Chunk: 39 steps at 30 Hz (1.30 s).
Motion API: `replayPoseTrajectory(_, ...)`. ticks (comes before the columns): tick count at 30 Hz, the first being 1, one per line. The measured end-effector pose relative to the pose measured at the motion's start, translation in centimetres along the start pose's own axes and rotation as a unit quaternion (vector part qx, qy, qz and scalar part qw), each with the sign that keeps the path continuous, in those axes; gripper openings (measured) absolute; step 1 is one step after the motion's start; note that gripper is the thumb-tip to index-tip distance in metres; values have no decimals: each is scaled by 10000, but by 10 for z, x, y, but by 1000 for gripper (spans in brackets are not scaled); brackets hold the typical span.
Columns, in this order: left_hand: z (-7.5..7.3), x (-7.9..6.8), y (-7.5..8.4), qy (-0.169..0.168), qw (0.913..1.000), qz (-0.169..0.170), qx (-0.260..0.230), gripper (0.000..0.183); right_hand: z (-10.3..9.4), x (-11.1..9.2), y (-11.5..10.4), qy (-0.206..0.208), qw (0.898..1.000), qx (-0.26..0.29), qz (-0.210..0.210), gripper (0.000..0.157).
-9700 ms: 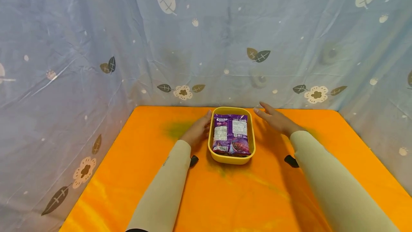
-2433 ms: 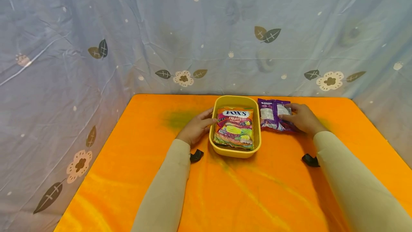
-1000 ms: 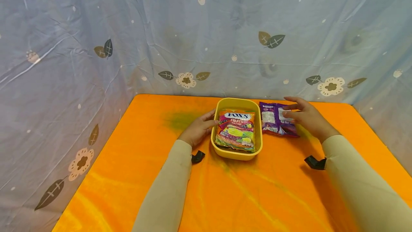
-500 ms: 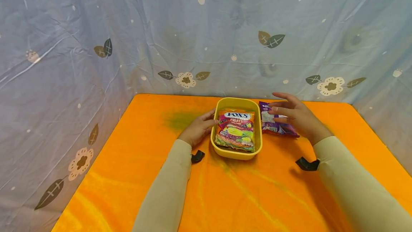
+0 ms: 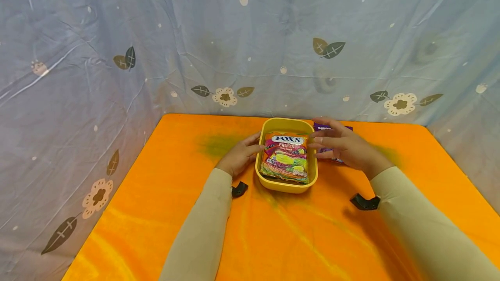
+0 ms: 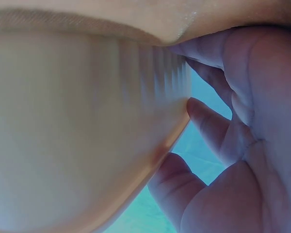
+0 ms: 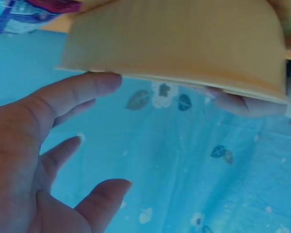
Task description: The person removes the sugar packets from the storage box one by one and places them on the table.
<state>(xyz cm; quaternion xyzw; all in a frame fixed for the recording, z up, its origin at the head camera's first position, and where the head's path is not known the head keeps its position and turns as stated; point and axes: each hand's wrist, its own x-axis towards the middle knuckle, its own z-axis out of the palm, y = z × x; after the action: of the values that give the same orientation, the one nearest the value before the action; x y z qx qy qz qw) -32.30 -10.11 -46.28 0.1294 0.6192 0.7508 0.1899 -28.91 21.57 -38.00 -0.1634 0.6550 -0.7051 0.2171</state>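
Note:
A yellow plastic container (image 5: pixel 286 188) stands on the orange cloth. In it lies a Fox's Fruits candy bag (image 5: pixel 286 159), label up. My left hand (image 5: pixel 240 157) holds the container's left wall, thumb over the rim and fingers outside; the left wrist view shows those fingers (image 6: pixel 208 124) against the wall. My right hand (image 5: pixel 347 144) reaches to the right rim with fingers spread. In the right wrist view one of its fingertips (image 7: pixel 106 82) lies at the rim, thumb apart. A purple candy bag (image 5: pixel 322 127) lies right of the container, mostly hidden by my right hand.
An orange cloth (image 5: pixel 195 211) covers the table. Bluish-grey curtains (image 5: pixel 250 47) with leaf and flower prints hang at the back and sides. A black wrist mount (image 5: pixel 365 202) sticks out at my right sleeve, another mount (image 5: pixel 239 190) at the left.
Earlier, the purple bag left the container for the cloth at its right, uncovering the Fox's Fruits bag. In the last second my right hand moved left from it to the rim.

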Motion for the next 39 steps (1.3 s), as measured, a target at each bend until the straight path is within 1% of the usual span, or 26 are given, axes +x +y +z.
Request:
replayPoseTrajectory(3,0,0,0,20,10000,-14,-8,58,8,0,0,-204,9997,64,104,66)
replayPoseTrajectory(6,1,1,0,23,10000,-24,32,58,18,-1,-1,-171,9996,-50,198,68)
replayPoseTrajectory(10,0,0,2,-14,9999,-25,102,58,32,-1,-5,174,9987,-344,325,70)
replayPoseTrajectory(14,0,-1,3,-126,9999,-21,104,58,43,2,-8,384,9963,-588,494,70)
replayPoseTrajectory(18,0,-1,4,-151,9999,-40,75,60,49,7,-6,468,9960,-542,526,64)
replayPoseTrajectory(21,-1,-1,3,-147,9999,-18,42,60,53,12,-2,611,9957,-466,515,64)
replayPoseTrajectory(25,-1,-2,1,-72,10000,13,32,59,58,19,4,878,9931,-499,593,69)
replayPoseTrajectory(28,-1,-1,0,-8,10000,4,20,58,60,23,10,1073,9907,-574,615,68)
replayPoseTrajectory(33,-1,1,-2,-12,10000,10,-9,58,60,25,18,1264,9890,-619,446,61)
replayPoseTrajectory(39,-2,1,-2,-35,10000,6,19,58,61,24,26,1295,9908,-401,26,58)
